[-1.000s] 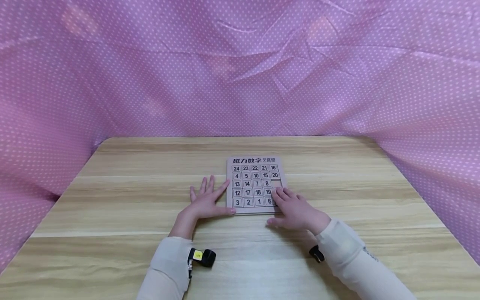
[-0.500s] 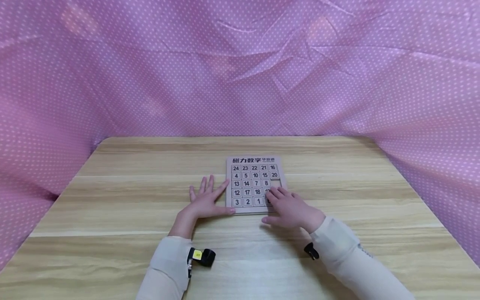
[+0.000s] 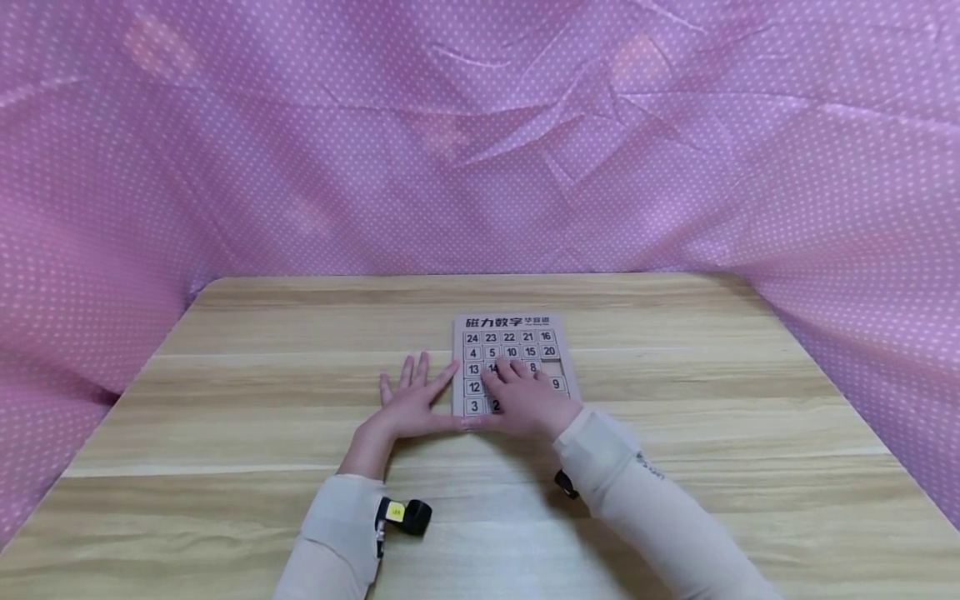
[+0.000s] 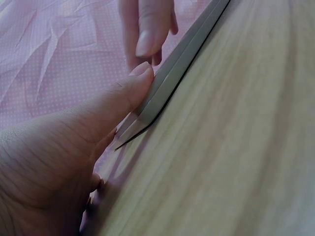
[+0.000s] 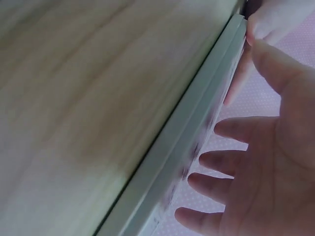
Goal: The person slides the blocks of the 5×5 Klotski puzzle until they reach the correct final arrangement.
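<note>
A number sliding puzzle (image 3: 495, 322) lies flat on the table, its tiles in rows beneath a title strip of dark characters. An empty slot (image 3: 551, 367) shows near its right side. My left hand (image 3: 408, 408) has its fingers spread, the index tip at the left edge and the thumb on the near left corner. Over the puzzle's lower middle is my right hand (image 3: 528, 404), fingers extended and hiding several tiles. The right wrist view shows those fingers (image 5: 221, 162) spread apart above the board, the thumb close to the left thumb.
The wood-grain table (image 3: 225, 375) extends on all sides of the puzzle. Behind and beside it hangs a pink dotted cloth (image 3: 480, 167). Black wrist devices sit by the left sleeve (image 3: 333, 517) and the right sleeve (image 3: 600, 458).
My right hand has moved left from the puzzle's right side to its lower middle, bringing its thumb near the left thumb. A tile reading 9 at the right is uncovered. The left hand stays put.
</note>
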### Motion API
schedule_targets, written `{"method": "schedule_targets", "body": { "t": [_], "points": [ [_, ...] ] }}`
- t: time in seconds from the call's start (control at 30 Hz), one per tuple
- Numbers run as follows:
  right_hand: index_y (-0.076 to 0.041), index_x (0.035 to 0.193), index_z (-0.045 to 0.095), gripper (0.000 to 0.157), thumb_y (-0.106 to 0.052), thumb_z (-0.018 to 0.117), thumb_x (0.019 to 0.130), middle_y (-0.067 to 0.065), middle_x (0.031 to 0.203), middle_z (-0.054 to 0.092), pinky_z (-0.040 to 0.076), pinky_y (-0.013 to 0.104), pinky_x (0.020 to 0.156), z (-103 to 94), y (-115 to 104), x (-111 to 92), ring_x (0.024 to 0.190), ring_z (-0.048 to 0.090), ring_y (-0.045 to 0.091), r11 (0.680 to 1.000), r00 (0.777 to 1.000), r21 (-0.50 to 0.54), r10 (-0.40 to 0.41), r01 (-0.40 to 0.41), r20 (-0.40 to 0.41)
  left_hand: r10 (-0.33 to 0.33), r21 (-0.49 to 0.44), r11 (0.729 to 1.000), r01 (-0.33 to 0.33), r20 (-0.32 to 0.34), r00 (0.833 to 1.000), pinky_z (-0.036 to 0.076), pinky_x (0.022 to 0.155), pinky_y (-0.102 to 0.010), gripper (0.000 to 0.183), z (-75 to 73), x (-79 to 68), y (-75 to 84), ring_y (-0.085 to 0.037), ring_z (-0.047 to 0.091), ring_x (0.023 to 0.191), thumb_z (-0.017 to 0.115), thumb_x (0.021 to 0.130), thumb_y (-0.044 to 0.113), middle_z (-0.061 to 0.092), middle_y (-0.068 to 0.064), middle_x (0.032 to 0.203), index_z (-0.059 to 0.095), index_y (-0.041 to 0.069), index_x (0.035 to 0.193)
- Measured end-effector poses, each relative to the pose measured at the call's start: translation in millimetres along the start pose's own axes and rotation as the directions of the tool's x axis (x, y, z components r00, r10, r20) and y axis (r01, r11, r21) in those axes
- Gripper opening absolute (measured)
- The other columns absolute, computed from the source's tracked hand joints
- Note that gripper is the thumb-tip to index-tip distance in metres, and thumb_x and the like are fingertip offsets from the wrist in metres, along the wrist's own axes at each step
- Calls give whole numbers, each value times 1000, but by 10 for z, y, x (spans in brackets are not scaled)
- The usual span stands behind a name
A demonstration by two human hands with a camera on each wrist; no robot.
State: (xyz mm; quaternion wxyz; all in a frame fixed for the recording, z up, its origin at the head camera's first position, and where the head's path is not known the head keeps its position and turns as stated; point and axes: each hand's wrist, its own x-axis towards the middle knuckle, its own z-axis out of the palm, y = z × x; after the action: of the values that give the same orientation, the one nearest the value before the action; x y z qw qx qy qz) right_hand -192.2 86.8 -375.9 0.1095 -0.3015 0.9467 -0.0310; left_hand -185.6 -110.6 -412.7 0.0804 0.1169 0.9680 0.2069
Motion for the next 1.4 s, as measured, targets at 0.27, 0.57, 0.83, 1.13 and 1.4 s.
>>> {"method": "schedule_targets", "body": {
  "t": [0.27, 0.57, 0.83, 1.13, 1.4],
  "points": [
    [-17, 138, 18, 77, -65, 30, 79, 10, 142, 8, 12, 56, 95, 5, -26, 46, 126, 8, 33, 999, 999, 0, 36, -36, 36, -4, -12, 1000, 4, 1, 1000, -15, 89, -58, 96, -17, -12, -3, -33, -14, 125, 49, 58, 76, -5, -17, 141, 14, 34, 137],
    [-15, 138, 20, 71, -59, 31, 84, 11, 142, 11, 12, 55, 96, 10, 82, -36, 126, 11, 35, 997, 997, 16, 75, -75, 18, -16, -14, 1000, 16, 5, 1000, -16, 89, -57, 95, -10, -2, 5, -31, -15, 125, 50, 59, 74, -6, -16, 141, 13, 36, 137],
    [-15, 138, 19, 70, -57, 33, 84, 10, 142, 11, 13, 56, 95, 26, 185, -92, 126, 10, 35, 996, 997, 30, 78, -78, 29, -10, -24, 1000, 10, -1, 1000, -17, 89, -57, 94, -5, -15, 14, -32, -15, 125, 53, 59, 73, -6, -17, 141, 14, 35, 137],
    [-15, 138, 21, 71, -58, 33, 84, 11, 142, 12, 13, 55, 95, 15, 120, -147, 125, 11, 35, 999, 998, 20, 49, -50, 34, -5, -26, 1000, 5, -2, 1000, -17, 89, -58, 95, -18, -18, 14, -33, -14, 125, 52, 58, 73, -5, -17, 141, 15, 35, 137],
    [-21, 136, 28, 63, -57, 32, 85, 9, 141, 13, 13, 58, 94, 53, -83, -301, 126, 10, 33, 996, 995, 31, -86, 84, 49, -1, -14, 1000, 1, -11, 1000, -16, 89, -58, 94, 3, -6, -2, -34, -13, 125, 52, 59, 73, -5, -18, 141, 14, 35, 137]
  ]
}}
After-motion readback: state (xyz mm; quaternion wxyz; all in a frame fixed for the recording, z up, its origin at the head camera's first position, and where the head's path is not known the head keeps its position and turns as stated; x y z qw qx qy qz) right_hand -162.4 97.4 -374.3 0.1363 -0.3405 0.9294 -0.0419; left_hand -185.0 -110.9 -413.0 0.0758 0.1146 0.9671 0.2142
